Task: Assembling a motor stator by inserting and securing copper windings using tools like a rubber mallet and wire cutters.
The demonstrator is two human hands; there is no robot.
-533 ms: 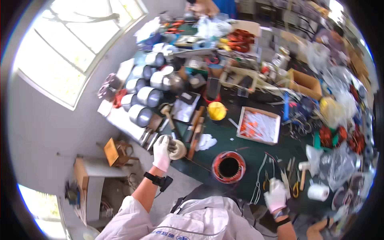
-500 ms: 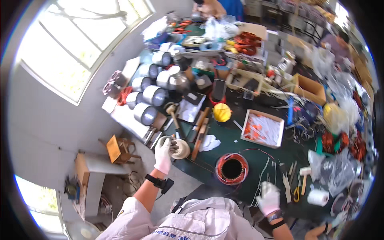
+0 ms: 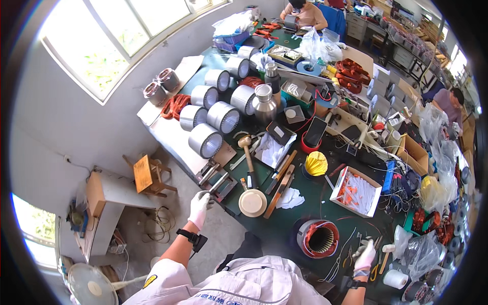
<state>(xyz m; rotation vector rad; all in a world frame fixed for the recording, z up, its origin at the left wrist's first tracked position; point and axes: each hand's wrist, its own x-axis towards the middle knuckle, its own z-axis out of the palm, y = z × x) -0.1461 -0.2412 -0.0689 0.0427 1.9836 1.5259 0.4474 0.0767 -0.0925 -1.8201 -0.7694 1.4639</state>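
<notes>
Round silver-red metal stator looks wound, rest unclear; can't tell if my white-gloved left hand or right hand grips anything.

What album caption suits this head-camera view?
Gloved left hand near the edge of a workbench, gloved right hand beside pliers, with a wound stator between them.

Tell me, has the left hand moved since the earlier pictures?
Yes: judged against the mallet, the left hand has moved leftward, off the cream spool it touched earlier.
</notes>
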